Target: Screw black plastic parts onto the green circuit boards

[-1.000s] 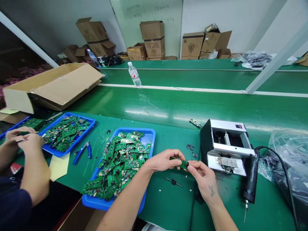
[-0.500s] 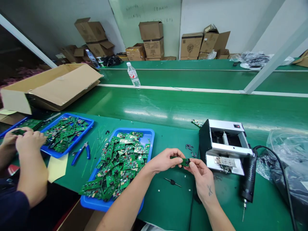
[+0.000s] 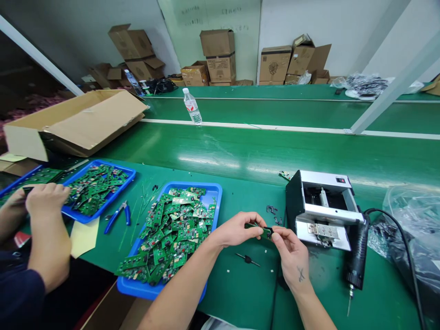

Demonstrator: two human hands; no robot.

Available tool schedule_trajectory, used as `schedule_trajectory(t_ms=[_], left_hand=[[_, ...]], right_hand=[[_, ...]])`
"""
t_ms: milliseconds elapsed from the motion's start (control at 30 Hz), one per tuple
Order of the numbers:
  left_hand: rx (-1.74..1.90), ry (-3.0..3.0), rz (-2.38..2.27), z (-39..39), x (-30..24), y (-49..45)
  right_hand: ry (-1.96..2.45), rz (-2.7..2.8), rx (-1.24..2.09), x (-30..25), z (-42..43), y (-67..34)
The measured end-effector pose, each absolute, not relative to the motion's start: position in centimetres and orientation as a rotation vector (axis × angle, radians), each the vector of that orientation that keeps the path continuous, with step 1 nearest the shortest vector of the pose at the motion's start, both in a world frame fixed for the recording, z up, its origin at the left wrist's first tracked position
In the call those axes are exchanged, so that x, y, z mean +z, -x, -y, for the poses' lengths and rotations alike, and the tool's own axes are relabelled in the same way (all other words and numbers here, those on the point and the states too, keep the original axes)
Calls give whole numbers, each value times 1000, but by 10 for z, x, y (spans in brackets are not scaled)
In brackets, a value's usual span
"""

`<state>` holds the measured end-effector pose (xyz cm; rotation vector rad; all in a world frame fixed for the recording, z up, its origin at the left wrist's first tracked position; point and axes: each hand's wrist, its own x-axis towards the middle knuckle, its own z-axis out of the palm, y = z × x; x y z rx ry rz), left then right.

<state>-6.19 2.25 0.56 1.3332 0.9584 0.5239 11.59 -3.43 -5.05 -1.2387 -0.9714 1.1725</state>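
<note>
Currently the left hand [image 3: 236, 229] and right hand [image 3: 292, 251] pinch one small board [image 3: 260, 228] by its ends, just above the table [image 3: 240, 286] between tray [image 3: 213, 190] and metal box [image 3: 323, 208], seemingly fitting a part. Moving on calls for a steady grip.

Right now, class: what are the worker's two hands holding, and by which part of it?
One small green circuit board: the left hand pinches its left end, the right hand its right end.
</note>
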Motion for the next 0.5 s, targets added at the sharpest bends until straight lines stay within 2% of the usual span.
schedule_trajectory(t_ms=[500], left_hand=[[601, -1255, -1023, -22, 2, 58]], right_hand=[[1347, 1154, 1127, -29, 41, -125]])
